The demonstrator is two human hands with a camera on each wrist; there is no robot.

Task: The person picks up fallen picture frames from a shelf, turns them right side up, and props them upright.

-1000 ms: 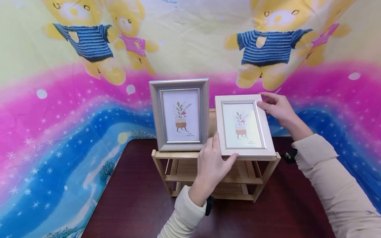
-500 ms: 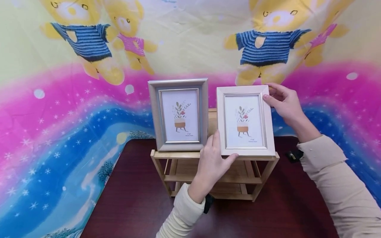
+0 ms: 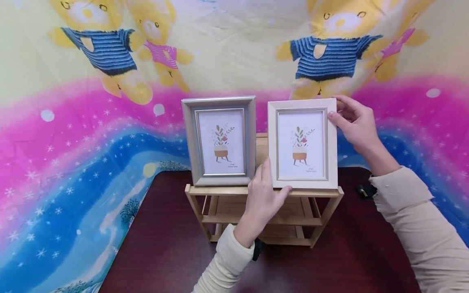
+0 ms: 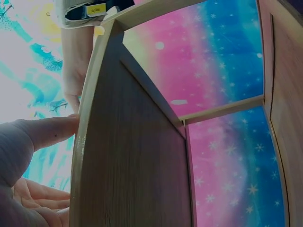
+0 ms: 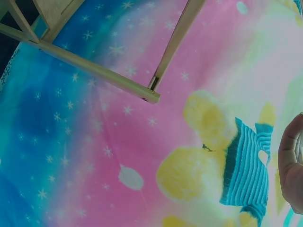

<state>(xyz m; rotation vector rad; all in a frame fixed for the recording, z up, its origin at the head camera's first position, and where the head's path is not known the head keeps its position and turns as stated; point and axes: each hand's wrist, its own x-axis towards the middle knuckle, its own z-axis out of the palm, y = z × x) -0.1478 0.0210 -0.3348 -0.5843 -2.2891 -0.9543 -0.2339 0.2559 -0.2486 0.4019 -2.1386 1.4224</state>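
Note:
A white picture frame (image 3: 303,142) stands almost upright on the right half of the top of a small wooden shelf rack (image 3: 264,221), its potted-plant print facing me. My right hand (image 3: 357,126) pinches its top right corner, thumb on the front and fingers partly hidden behind. Low on the left, my left hand (image 3: 261,199) touches the frame's corner, with fairly straight fingers along the side and the thumb spread beneath. The left wrist view shows that thumb (image 4: 52,132) against a wooden edge. A grey-and-silver picture frame (image 3: 221,138) stands at the left on the rack.
The rack rests on a dark red-brown table (image 3: 154,244) with rounded back corners. A cloth backdrop (image 3: 227,53) printed with bears and snowflakes hangs close behind and around it. Lower shelves (image 3: 289,234) of the rack lie below the frames.
The white frame has tilted up from leaning back to nearly upright. My right hand has risen and moved slightly right with its top corner, while my left hand has stayed at the lower corner.

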